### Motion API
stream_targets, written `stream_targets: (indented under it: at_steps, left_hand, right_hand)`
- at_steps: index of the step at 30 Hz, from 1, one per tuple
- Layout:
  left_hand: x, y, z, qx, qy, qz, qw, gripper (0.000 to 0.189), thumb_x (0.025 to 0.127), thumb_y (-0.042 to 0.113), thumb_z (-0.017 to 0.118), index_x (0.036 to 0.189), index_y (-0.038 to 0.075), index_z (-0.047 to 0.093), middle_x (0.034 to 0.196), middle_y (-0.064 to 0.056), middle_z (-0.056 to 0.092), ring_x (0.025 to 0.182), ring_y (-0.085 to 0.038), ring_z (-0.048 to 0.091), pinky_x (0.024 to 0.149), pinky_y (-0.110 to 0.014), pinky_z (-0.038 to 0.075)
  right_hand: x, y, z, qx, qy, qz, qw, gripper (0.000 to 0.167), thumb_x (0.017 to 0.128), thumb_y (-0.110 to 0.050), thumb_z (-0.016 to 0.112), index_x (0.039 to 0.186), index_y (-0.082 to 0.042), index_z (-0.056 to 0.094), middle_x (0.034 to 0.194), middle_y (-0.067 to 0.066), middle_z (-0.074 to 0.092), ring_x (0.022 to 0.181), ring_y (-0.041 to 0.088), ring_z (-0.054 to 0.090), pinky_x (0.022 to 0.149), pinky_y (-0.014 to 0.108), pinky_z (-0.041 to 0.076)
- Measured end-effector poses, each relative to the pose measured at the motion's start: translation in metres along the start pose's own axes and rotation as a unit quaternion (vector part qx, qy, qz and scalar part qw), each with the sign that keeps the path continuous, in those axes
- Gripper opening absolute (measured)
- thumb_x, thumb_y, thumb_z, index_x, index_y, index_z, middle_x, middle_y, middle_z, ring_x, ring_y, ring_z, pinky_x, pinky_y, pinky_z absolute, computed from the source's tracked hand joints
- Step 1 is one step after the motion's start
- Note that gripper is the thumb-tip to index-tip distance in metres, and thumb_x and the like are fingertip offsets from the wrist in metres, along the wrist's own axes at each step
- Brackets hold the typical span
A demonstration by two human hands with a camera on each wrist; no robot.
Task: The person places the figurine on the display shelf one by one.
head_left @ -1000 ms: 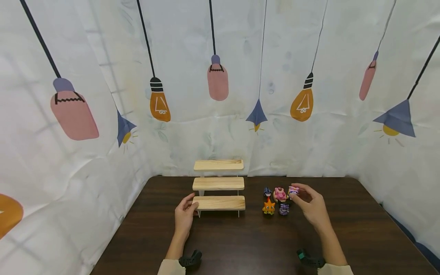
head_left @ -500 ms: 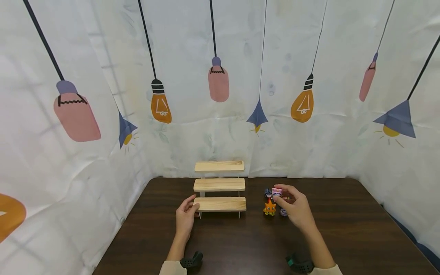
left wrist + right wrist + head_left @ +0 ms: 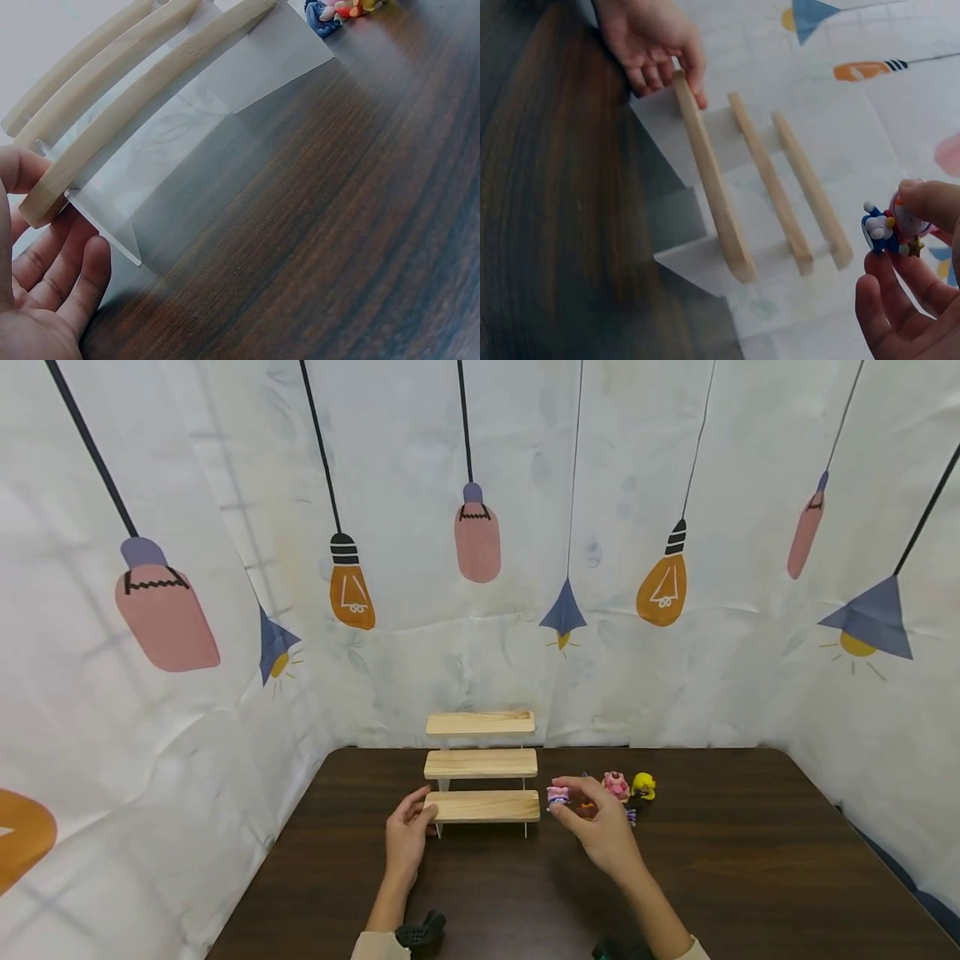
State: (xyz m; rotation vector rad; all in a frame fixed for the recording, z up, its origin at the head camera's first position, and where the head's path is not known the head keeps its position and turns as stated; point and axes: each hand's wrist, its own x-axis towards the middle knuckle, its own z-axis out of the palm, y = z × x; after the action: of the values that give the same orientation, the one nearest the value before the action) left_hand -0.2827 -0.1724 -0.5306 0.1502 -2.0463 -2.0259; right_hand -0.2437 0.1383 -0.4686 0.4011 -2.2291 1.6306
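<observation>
A three-step display stand (image 3: 483, 807), with pale wooden boards on clear supports, stands on the dark table. My left hand (image 3: 406, 842) grips the left end of its lowest board; in the left wrist view the fingers (image 3: 56, 270) reach beneath the board. Just right of the stand, my right hand (image 3: 606, 837) pinches a small pink and blue figurine (image 3: 557, 796) between thumb and fingertips. The right wrist view shows the figurine's white paws and a gold star, apart from the boards. Behind the right hand are a pink figurine (image 3: 617, 786), a yellow one (image 3: 643, 786) and others partly hidden.
The dark wooden table (image 3: 757, 852) extends to both sides and toward me. A pale cloth (image 3: 675, 693) printed with lamps hangs close behind the table and at its sides. At the top of the left wrist view, a blue figurine (image 3: 322, 21) sits beyond the stand.
My right hand has carried the pink and blue figurine left, from the figurine group to beside the stand. A yellow figurine now shows. My left hand keeps its grip on the board.
</observation>
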Motion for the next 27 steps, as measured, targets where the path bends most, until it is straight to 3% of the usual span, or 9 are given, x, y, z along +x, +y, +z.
stream_targets:
  at_steps: [7,14,27]
  left_hand:
    - [0.006,-0.02,0.001,0.004,0.013,0.009,0.9999,0.04,0.096,0.008,0.069,0.136,0.002,0.064,0.101,-0.012,0.071,0.077,-0.008,0.064,0.066,-0.028,0.058]
    - [-0.006,0.011,0.001,0.008,0.003,0.008,0.9999,0.039,0.095,0.003,0.067,0.134,-0.002,0.064,0.101,-0.017,0.07,0.077,-0.012,0.065,0.07,-0.035,0.06]
    - [-0.005,0.012,0.001,0.008,0.002,0.004,1.0,0.038,0.095,0.004,0.068,0.133,-0.001,0.066,0.098,-0.01,0.07,0.075,-0.006,0.063,0.071,-0.035,0.06]
  right_hand:
    - [0.001,0.001,0.025,0.01,-0.013,-0.002,0.9999,0.03,0.087,-0.018,0.082,0.116,-0.021,0.075,0.107,0.0,0.071,0.094,0.009,0.066,0.074,0.024,0.057]
    - [0.021,-0.007,0.05,0.015,-0.036,0.001,0.9992,0.029,0.088,-0.016,0.081,0.116,-0.02,0.075,0.108,0.0,0.07,0.092,0.014,0.068,0.074,0.024,0.057]
    - [0.065,-0.012,0.092,-0.016,-0.079,-0.023,0.9965,0.033,0.092,-0.015,0.077,0.124,-0.009,0.071,0.114,0.005,0.07,0.097,0.019,0.068,0.082,0.027,0.059]
